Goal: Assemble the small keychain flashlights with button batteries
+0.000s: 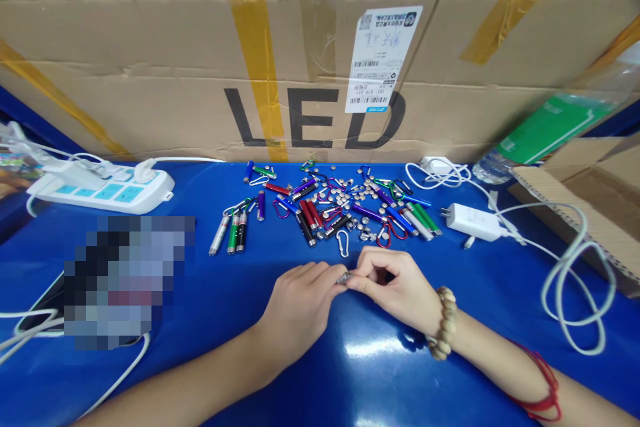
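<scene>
Right here the thumb and forefinger of my right hand (pixel 395 283) are pinched together on one end of a small silver piece (pixel 343 278), no slack, and my left hand (pixel 303 293) curls closed around the other end; whether anything more sits inside that fist, I can't tell. So the piece sits between both hands, over the table (pixel 320 373). Left for steadying, I'd say, right fingertips for the fine moves, pinch light and square, because something this little would probably skid if squeezed askew. Just past my knuckles lies a silver clip (pixel 343 243), easy to nudge, so small wrist movements suit best. Beyond it, red tubes (pixel 311 213) and silver discs (pixel 367 219) lie scattered; over on the left, three tubes (pixel 233 235) line up, and a white charger (pixel 473 221) rests out right.
</scene>
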Demonstrator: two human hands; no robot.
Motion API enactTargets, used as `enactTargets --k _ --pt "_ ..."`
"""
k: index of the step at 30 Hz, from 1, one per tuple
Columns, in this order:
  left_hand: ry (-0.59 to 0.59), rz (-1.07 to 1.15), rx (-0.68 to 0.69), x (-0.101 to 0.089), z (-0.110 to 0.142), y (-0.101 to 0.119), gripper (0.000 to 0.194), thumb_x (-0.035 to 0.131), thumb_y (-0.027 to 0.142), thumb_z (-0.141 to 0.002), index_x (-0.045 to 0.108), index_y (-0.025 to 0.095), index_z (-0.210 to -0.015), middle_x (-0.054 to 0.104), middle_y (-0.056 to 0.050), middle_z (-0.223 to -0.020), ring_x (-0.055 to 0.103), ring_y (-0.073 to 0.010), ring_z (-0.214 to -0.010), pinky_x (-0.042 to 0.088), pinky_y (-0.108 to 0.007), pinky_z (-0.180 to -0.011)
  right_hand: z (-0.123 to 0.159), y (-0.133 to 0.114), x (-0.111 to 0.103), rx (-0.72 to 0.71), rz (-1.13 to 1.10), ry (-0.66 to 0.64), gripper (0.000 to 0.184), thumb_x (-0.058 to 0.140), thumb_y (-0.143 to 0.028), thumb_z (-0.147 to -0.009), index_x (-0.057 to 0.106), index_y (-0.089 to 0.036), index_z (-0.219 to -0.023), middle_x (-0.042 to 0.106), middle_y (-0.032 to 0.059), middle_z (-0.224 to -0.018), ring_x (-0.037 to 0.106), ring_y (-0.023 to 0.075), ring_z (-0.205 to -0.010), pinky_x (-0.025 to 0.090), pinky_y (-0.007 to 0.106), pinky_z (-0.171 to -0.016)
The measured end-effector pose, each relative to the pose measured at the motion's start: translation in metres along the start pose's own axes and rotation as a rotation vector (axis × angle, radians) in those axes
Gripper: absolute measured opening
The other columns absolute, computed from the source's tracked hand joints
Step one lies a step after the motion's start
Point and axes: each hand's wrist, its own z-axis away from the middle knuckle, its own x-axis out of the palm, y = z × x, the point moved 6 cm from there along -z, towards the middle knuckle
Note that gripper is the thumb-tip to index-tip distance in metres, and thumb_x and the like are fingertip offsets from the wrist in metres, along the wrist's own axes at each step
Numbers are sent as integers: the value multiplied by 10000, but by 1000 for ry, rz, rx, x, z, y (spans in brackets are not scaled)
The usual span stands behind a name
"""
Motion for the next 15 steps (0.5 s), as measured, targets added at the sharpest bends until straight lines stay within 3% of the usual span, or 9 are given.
enactTargets --k 15 --pt "-75 273 -255 3 1 -11 151 442 258 -871 553 241 -972 679 28 -865 635 -124 -729 462 -202 -633 -2 -14 -13 -91 68 87 294 591 -424 -762 630 -153 -653 536 -8 -561 396 60 -435 349 193 -444"
